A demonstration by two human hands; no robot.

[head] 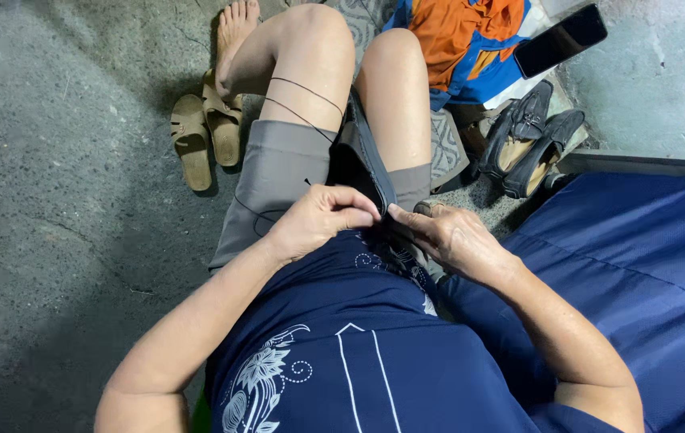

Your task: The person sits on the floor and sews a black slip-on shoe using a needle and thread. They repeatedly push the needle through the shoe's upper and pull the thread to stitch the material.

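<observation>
Blue mattress (647, 265) at four o'clock; at centre a dark shoe piece (362, 160) lies on the lap, left hand (318, 220) and right hand (447, 236) pinching its near edge; black thread (302, 87) at twelve

Dark shoe upper (362, 156), probably leather, upright on lap, black thread (298, 100) attached.

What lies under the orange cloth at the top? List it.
Under the orange cloth a blue cloth shows, on a grey patterned mat. A dark phone lies beside it. Anything beneath the pile's middle is covered.
</observation>
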